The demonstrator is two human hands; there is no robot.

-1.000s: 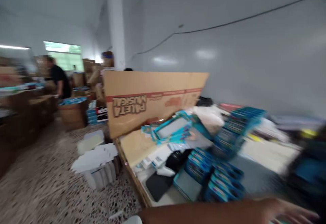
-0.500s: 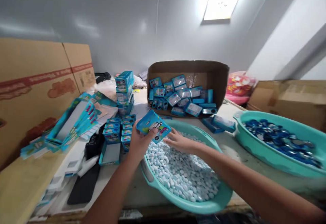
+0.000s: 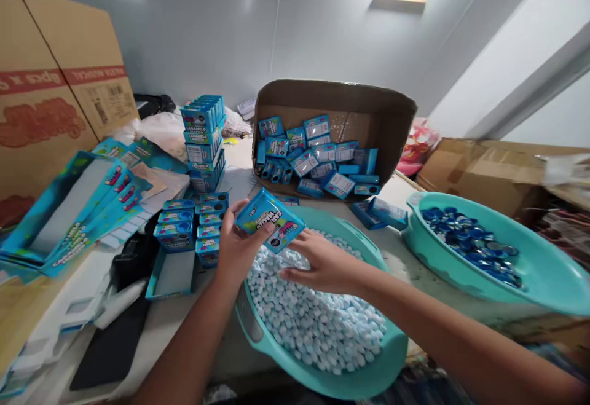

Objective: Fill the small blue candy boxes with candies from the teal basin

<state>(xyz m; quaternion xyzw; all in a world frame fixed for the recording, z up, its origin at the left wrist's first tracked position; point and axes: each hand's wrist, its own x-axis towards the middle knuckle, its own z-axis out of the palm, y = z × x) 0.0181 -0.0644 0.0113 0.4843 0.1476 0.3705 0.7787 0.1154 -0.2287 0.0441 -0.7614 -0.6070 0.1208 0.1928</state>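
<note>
My left hand (image 3: 237, 242) grips a small blue candy box (image 3: 270, 217) printed with green and pink, tilted over the near tub, thumb across its front. Beside the box's right end is my right hand (image 3: 318, 260), thumb apart from the fingers. Its fingertips are partly hidden at the box's lower edge, so I cannot tell if they touch it. Below both hands, a turquoise tub (image 3: 295, 371) holds a heap of pale blue and white candies (image 3: 318, 331). Left of the tub, several matching boxes (image 3: 175, 230) stand in rows beside an open display tray (image 3: 173, 275).
A tipped carton (image 3: 382, 110) behind the tub holds many blue boxes. Two more boxes (image 3: 380, 213) lie beside it. A second turquoise tub (image 3: 548, 270) on the right contains shiny blue pieces. Stacked boxes (image 3: 203, 141), flattened trays (image 3: 87, 208) and a large carton (image 3: 59, 67) stand left.
The view has shifted, so most things sit further left or higher. My right hand's thumb now shows apart from its fingers; the box stays in my left hand.
</note>
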